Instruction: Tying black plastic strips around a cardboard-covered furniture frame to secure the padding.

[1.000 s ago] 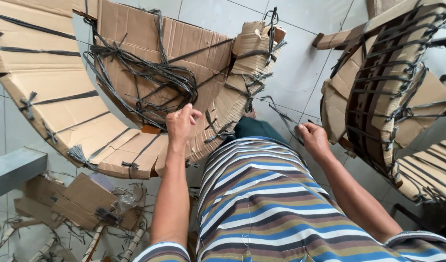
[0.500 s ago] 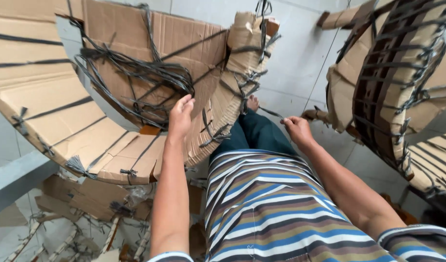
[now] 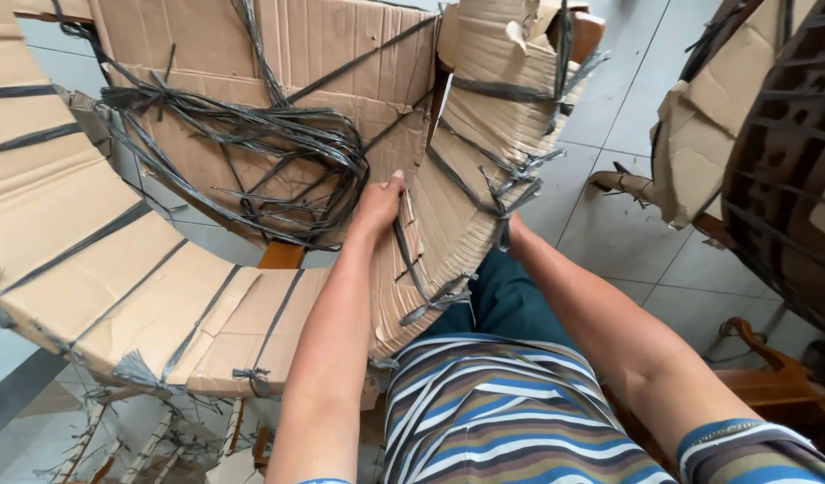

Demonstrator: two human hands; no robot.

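A large cardboard-wrapped ring (image 3: 90,242), bound with black plastic straps, leans across my lap. A loose tangle of black straps (image 3: 278,152) hangs in its middle opening. My left hand (image 3: 377,202) grips the ring's inner edge, fingers curled over the torn cardboard. My right forearm (image 3: 574,296) reaches to the ring's outer side. The right hand is hidden behind the cardboard near a frayed strap knot (image 3: 511,193).
A second strapped ring with peeling cardboard (image 3: 699,134) stands at the right on the grey tiled floor (image 3: 610,224). A brown wooden piece (image 3: 762,376) lies below it. Cardboard and strap scraps (image 3: 117,439) litter the lower left.
My view has come closer to the ring. The left hand went from a fist on the rim to gripping the inner edge. The right hand moved left from the floor side and slipped behind the ring.
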